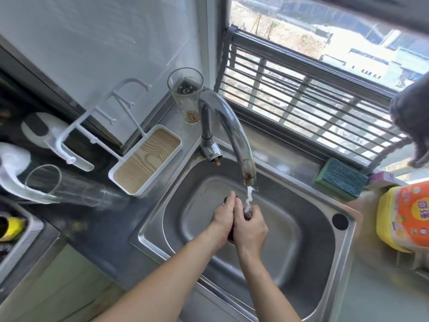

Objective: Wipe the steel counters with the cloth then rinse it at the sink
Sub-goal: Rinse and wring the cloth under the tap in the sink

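Over the steel sink (308,270), my left hand (224,216) and my right hand (251,227) press together around a small dark cloth (248,213), which is bunched up and mostly hidden between the palms. Water (249,194) runs from the curved chrome tap (232,131) straight onto the cloth's exposed top end. A dark bit of cloth also shows below the hands (231,235). Both forearms reach in from the bottom of the view.
A white tray with a wood-grain base (146,159) and a tall glass (186,94) stand left of the tap. A green sponge (341,178) lies on the sill, an orange-yellow pack (405,212) at right. A clear glass (67,184) lies on the left counter.
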The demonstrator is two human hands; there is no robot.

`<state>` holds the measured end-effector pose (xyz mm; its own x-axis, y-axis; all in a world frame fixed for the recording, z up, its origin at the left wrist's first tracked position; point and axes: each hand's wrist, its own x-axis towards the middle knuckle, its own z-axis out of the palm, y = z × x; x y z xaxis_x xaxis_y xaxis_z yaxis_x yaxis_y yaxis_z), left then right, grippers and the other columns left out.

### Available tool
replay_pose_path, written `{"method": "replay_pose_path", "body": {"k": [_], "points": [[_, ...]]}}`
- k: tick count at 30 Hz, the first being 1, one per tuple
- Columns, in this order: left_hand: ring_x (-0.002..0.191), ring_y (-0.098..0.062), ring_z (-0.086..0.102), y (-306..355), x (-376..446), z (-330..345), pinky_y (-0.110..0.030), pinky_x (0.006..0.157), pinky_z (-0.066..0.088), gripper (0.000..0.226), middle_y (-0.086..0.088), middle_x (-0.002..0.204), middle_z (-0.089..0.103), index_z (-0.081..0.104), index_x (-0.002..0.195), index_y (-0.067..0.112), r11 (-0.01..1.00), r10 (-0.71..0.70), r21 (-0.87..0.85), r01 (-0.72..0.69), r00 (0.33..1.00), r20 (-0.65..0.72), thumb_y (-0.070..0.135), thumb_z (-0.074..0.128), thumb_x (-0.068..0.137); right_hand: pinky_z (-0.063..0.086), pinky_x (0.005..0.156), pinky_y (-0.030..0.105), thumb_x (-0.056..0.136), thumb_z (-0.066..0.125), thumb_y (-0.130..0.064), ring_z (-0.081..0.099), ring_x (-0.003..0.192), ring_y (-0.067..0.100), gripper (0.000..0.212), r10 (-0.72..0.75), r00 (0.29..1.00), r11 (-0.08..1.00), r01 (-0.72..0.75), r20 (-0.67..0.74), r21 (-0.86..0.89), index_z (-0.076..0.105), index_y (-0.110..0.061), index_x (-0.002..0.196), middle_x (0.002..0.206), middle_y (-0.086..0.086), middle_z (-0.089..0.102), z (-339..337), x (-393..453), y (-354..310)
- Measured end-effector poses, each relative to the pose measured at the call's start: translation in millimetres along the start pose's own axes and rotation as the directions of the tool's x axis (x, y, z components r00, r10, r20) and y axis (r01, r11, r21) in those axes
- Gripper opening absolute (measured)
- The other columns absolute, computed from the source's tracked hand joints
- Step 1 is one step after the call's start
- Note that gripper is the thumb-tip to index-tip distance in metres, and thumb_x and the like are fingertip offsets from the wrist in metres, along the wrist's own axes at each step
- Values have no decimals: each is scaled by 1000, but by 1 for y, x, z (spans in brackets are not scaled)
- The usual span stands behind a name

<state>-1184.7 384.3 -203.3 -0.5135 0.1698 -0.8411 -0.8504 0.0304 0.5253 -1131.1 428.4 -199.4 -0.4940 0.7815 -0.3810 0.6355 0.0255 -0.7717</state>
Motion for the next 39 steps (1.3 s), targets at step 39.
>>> {"method": "replay_pose_path", "body": {"k": [39], "points": [[71,-12,61,-6,2,-14,-29,72,48,32,-2,78,69,64,82,15,801,351,457,-387,922,165,39,48,95,38,76,38,105,48,-36,64,100,43,39,44,991,991,-27,126,-134,71,-11,87,98,22,74,-7,16,-4]]}}
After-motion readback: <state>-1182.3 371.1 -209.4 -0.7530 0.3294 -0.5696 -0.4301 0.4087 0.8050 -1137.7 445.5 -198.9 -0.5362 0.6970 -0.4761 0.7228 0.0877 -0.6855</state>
